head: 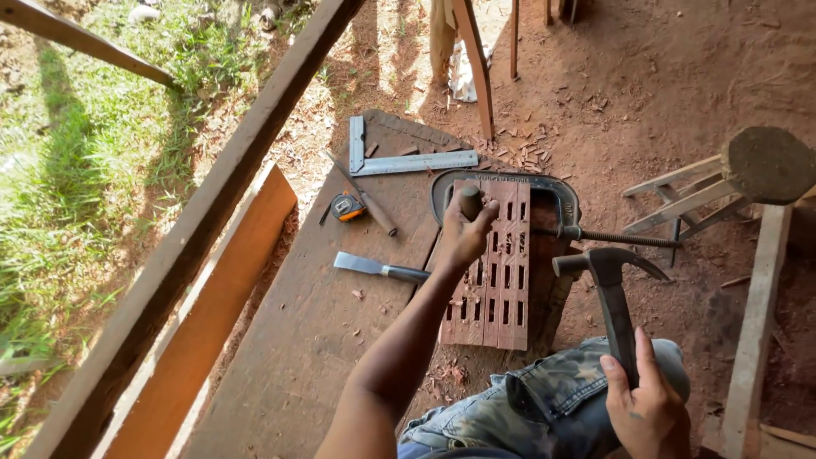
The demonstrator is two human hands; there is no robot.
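Your left hand [463,238] fingers wrap a chisel handle [470,202] upright on the slotted wood panel [497,280]; right hand [646,408] fingers grip the claw hammer [610,285], head raised above.

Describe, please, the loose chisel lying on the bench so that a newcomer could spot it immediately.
Start at the wide plank bench and find the slotted wooden panel held in the clamp. Just to its left lies the chisel: unlike the tape measure and steel square beyond, it has a flat, broad, bright blade.
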